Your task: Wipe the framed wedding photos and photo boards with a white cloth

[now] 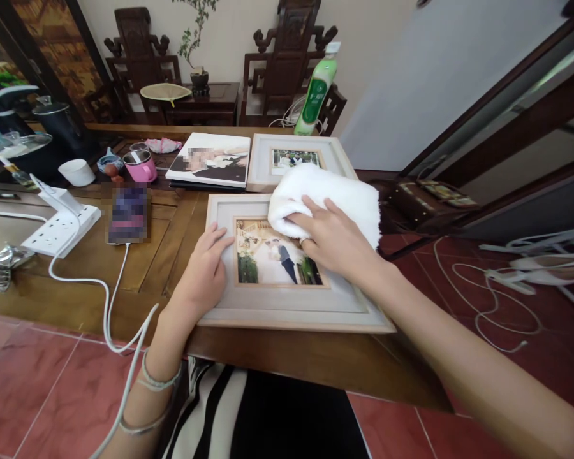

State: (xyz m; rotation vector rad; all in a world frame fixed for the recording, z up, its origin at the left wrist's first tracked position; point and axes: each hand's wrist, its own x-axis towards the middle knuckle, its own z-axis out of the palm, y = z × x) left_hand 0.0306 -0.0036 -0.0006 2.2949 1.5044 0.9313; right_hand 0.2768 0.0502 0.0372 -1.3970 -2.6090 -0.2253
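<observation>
Our left hand (203,274): palm down, fingers spread flat on left border of near picture frame (287,307). Frame lies flat at near edge of wooden table (76,271). Our right hand (332,239): fingers stretched out, unclenched, pressing folded white towel (330,191) onto frame's upper right corner. Second frame (263,167) and photo album (210,159) just behind; green bottle (317,95) beyond.
</observation>
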